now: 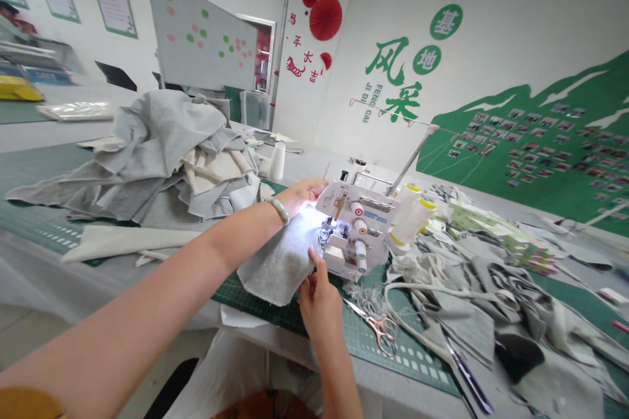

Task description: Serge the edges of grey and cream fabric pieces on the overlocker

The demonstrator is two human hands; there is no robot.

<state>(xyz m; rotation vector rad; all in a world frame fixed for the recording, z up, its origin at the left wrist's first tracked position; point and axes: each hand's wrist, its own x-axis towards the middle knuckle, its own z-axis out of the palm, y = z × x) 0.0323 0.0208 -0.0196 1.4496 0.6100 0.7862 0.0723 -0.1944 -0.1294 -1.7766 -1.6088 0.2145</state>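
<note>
Two hands worked at one white sewing machine (378,242) on the tabletop (309,163), with one piece of gray cloth (282,265) between them. The cloth lay just left of the machine, its right edge at the lit needle area and its lower corner spread over the green cutting mat (358,338).

The left hand (312,192), one bracelet (281,211) on its wrist, reached to the machine's upper left side, beyond the cloth; its fingertips were partly hidden, so I could not tell whether they pinched anything. The right hand (320,291) had one index finger stretched along the cloth's right edge, the other fingers curled beneath; whether it pinched the edge could not be told.

Four dials (361,228) ran down the machine's front. Two thread cones (407,209) showed at its right, and one white cone (278,162) stood behind to the left. Two pairs of scissors lay to the right: one rose-handled pair (376,324), one purple-handled pair (466,370). Two fabric heaps flanked the machine, one left heap (152,137) and one right heap (457,288).
</note>
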